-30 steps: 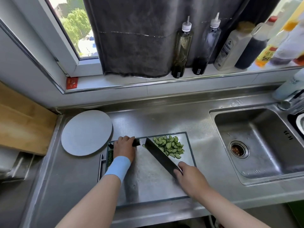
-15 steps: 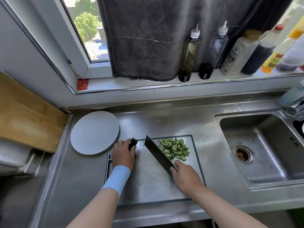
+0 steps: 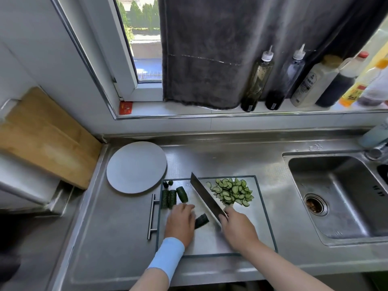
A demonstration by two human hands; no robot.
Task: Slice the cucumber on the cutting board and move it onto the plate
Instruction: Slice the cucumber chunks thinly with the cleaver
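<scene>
Cucumber stock lies in three groups, all on the cutting board (image 3: 249,229): one dark piece (image 3: 202,220) near the board's centre, several uncut pieces (image 3: 169,198) at its far left corner, and a heap of thin half-round slices (image 3: 232,192) on its far right part. The left hand (image 3: 180,222) covers the left end of the dark piece. Its fingers curl down over that piece and hold it, but the fingertips are hidden beneath the hand. The right hand (image 3: 237,227) is clenched round the handle of the knife (image 3: 206,198). The handle is fully hidden in the fist, and only the blade shows, running diagonally toward the board's far edge between the dark piece and the slices. Whether the cutting edge touches the board cannot be told. Two small stubs (image 3: 168,183) at the board's extreme far left corner are hard to make out. The plate (image 3: 136,166) sits off that same corner, its rim meeting the board's rim; any overlap cannot be judged. A bar handle (image 3: 152,217) runs along the board's left side. The board's near half is bare metal. The sink (image 3: 340,196) lies to the board's right, cut off by the frame edge.
</scene>
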